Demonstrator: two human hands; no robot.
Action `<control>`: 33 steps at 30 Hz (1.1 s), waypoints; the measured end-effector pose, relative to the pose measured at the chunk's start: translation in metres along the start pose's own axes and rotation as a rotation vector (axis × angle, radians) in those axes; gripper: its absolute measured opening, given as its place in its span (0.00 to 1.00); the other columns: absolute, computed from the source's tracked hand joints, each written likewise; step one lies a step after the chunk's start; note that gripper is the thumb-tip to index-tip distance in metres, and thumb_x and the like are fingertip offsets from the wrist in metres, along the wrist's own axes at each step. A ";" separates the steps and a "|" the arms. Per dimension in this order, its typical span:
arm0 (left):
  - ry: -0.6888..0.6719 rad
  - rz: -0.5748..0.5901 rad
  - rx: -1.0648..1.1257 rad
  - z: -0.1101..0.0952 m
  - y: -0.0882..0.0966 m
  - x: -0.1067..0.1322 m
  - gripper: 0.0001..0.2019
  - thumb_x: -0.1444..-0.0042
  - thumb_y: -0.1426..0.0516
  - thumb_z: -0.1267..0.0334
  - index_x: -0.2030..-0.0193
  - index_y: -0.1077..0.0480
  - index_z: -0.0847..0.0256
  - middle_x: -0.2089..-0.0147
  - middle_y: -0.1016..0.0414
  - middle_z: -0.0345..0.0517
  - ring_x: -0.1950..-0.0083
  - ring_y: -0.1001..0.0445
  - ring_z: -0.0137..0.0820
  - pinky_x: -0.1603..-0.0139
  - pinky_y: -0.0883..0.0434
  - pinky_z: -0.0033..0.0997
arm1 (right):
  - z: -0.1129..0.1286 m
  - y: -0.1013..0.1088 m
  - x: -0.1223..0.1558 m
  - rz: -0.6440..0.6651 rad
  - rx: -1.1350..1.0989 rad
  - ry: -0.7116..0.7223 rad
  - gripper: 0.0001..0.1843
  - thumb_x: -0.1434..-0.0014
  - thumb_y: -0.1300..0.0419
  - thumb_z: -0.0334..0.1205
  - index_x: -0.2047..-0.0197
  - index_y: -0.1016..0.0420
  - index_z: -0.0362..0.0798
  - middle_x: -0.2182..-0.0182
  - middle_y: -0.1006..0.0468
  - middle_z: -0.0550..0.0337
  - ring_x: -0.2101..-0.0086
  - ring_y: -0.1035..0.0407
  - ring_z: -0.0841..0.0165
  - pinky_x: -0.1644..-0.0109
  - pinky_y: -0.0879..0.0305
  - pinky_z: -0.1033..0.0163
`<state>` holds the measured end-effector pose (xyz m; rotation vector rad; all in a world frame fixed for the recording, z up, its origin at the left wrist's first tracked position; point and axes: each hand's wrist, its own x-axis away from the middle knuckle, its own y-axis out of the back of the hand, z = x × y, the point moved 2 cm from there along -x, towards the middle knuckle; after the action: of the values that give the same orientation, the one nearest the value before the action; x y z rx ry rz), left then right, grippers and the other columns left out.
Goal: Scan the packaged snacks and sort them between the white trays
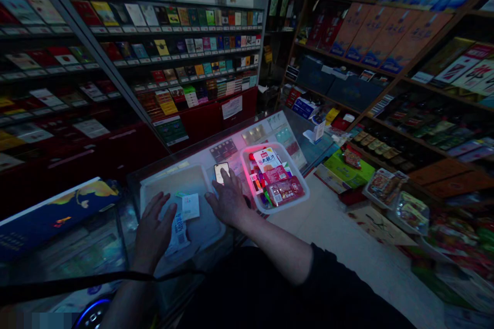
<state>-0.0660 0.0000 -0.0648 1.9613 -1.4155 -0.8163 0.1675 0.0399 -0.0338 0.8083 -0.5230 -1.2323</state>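
Observation:
My right hand (227, 198) is over a lit smartphone (221, 172) on the glass counter, its fingers stretched out and touching or just above the screen. Over the left side of a pale plastic tub (208, 180) hovers my left hand (154, 229), fingers apart and holding nothing. Inside that tub lie a blue-and-white packet (179, 234) and a small white card or packet (190, 206). To the right of the phone, a second white tub (303, 196) holds several packaged snacks, among them a red-and-white packet (267, 159) and a dark red packet (286, 191).
The glass counter (185, 157) runs across the middle. Behind it stand shelves of small boxes (200, 43). At right are shelves with bottles and orange boxes (380, 36), and packaged food (411, 211) low down. A dark blue box (54, 216) lies at left. A black strap (77, 282) crosses the lower left.

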 end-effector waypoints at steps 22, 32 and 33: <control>-0.283 0.533 -0.234 -0.198 -0.185 -0.088 0.21 0.39 0.43 0.50 0.48 0.21 0.63 0.36 0.25 0.58 0.35 0.27 0.46 0.34 0.32 0.41 | -0.210 0.117 0.021 -0.156 0.333 -0.551 0.21 0.41 0.35 0.52 0.54 0.15 0.44 0.34 0.33 0.36 0.32 0.53 0.36 0.33 0.54 0.32; -0.278 0.383 -0.441 -0.234 -0.232 -0.126 0.24 0.41 0.39 0.52 0.40 0.25 0.58 0.24 0.43 0.59 0.22 0.50 0.56 0.26 0.46 0.57 | -0.239 0.119 0.019 -0.164 0.311 -0.442 0.14 0.44 0.36 0.38 0.56 0.14 0.44 0.37 0.30 0.40 0.30 0.55 0.39 0.28 0.62 0.35; -0.293 0.369 -0.448 -0.235 -0.234 -0.129 0.20 0.41 0.39 0.54 0.44 0.23 0.57 0.24 0.41 0.57 0.22 0.50 0.57 0.25 0.47 0.59 | -0.241 0.120 0.019 -0.165 0.295 -0.437 0.14 0.43 0.36 0.38 0.56 0.14 0.44 0.37 0.30 0.41 0.30 0.54 0.39 0.28 0.62 0.35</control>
<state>0.2207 0.2100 -0.0707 1.2374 -1.5337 -1.1552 0.4253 0.0972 -0.0921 0.8418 -1.0275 -1.5165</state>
